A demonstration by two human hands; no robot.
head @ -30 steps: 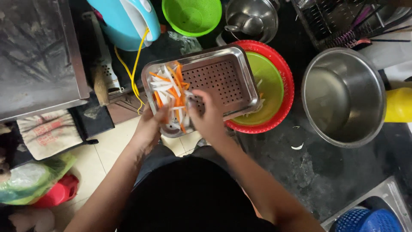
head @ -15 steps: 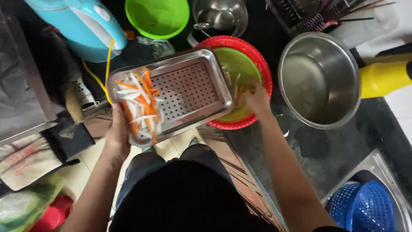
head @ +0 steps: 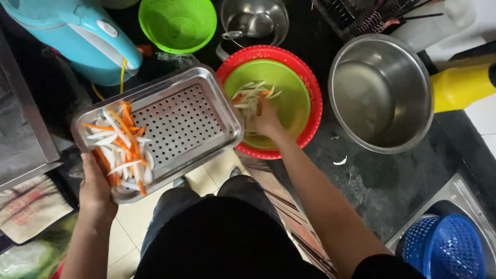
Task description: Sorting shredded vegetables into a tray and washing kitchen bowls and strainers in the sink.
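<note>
My left hand grips the near left end of a perforated steel tray, held out past the counter edge. A pile of orange and white vegetable strips lies at that end of the tray. My right hand reaches into a green bowl that sits inside a red basin. Its fingers rest on a small heap of strips in the bowl; whether they grip any strips I cannot tell.
A large steel bowl stands to the right on the dark counter. Behind are a green colander, a small steel pot, a blue appliance, a yellow container and a blue basket.
My right hand left the tray, moved right and now lies in the green bowl with strips under it. The tray shifted left, still held by my left hand.
</note>
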